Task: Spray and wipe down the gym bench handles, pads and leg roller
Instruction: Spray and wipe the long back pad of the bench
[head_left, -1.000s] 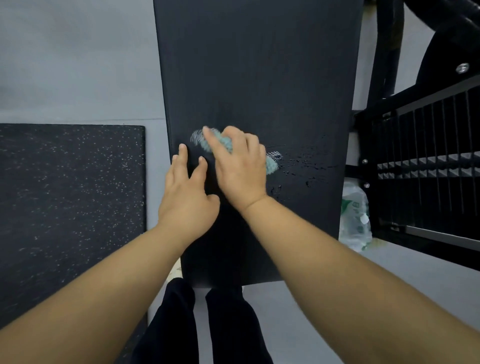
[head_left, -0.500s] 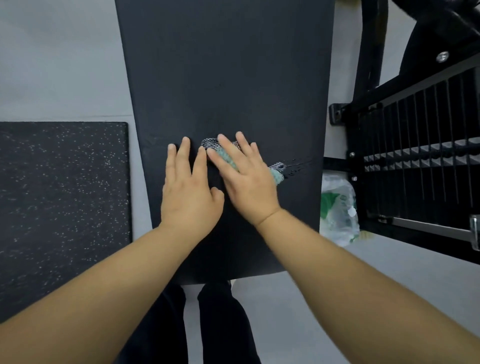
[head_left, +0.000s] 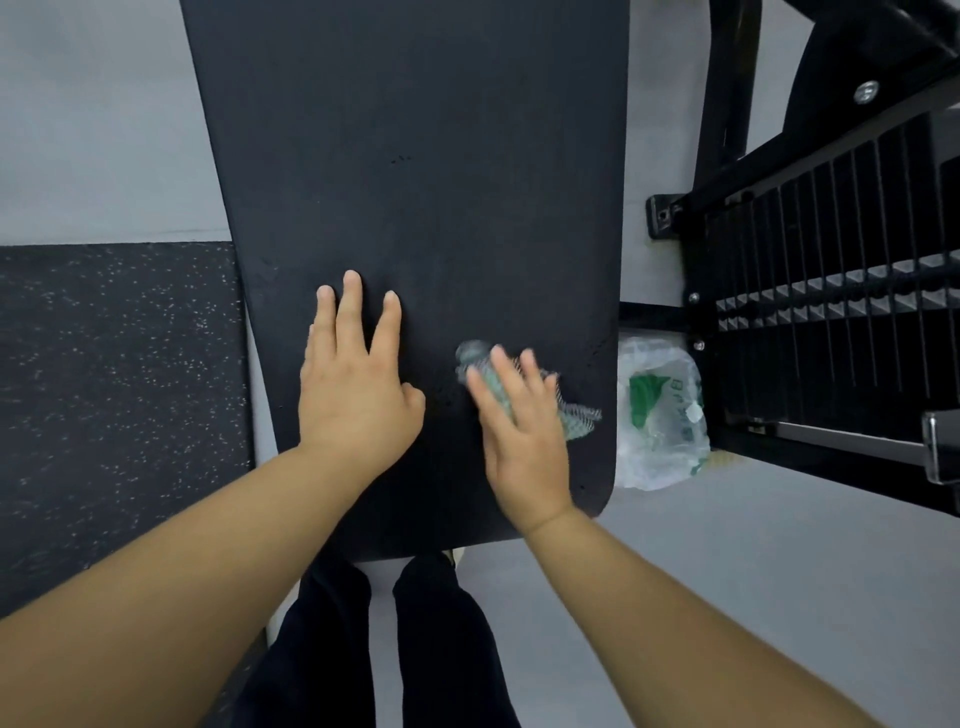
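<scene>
One crumpled, pale teal wiping cloth (head_left: 579, 415) with a mesh-like weave lies on the near right part of the black, fine-textured gym-bench pad (head_left: 415, 156), close to the pad's right edge. The cloth is blurred. Its ends show beyond the fingertips and past the little-finger side of the right hand (head_left: 524, 441) that covers its middle. That hand's grip is wide: the fingers are straight and slightly spread, pressing flat on the cloth rather than curling round it.

Just to the left, apart from the cloth, the left hand (head_left: 353, 395) rests palm down on the bare pad. Its grip is also wide, with the fingers straight and pointing away from the person, the thumb out toward the right hand, and nothing held.

The pad runs from the top of the view down to a rounded near edge, where two legs in dark trousers (head_left: 322, 649) stand on the smooth grey floor (head_left: 753, 571). Left of the pad lies a black rubber floor mat with pale speckles (head_left: 114, 389). On the floor just right of the pad sits a crumpled clear plastic bag with green print (head_left: 660, 415), and beyond it stands a black metal machine frame with thin vertical bars (head_left: 831, 312).
</scene>
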